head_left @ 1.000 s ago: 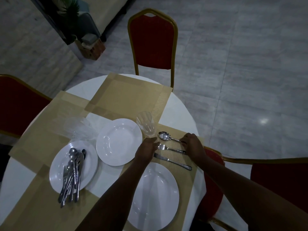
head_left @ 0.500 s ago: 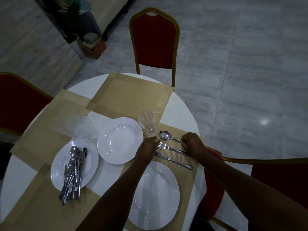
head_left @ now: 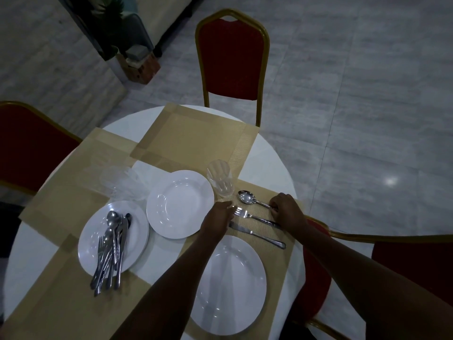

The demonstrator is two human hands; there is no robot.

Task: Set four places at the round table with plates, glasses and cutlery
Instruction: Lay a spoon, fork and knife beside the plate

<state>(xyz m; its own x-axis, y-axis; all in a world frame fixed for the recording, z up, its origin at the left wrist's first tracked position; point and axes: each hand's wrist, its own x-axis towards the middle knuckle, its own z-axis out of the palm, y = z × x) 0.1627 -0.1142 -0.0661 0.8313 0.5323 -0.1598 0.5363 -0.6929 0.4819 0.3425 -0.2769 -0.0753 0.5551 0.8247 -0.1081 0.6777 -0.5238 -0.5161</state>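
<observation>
Over at the right edge of the worktop (head_left: 269,153) we've got one place nearly sorted: a plate (head_left: 230,283) sits on its placemat (head_left: 282,256), with a knife (head_left: 257,235), fork (head_left: 255,217) and spoon (head_left: 252,200) laid side by side just beyond it, handles pointing toward the worktop's rim, and a glass (head_left: 220,179) standing upright at the mat's far corner. Looks to us like we're squaring up the cutlery so it lies parallel and evenly spaced. Our left hand (head_left: 217,218) rests at the head end, fingers fairly straight and together, fingertips touching or almost touching the fork tines; it isn't gripping anything. Our right hand (head_left: 286,208) sits over the handle ends with fingers curled down, apparently pinching the spoon handle, though the dim light makes it hard to be sure which handle it's on. Everything else is staged nearer the middle: a second plate (head_left: 180,203) bare, a stacked plate (head_left: 114,238) toward the left edge carrying the spare cutlery bundle (head_left: 111,251), and more glasses (head_left: 122,185) behind it. Three mats are unset, so by our guess we're roughly a quarter through.
</observation>
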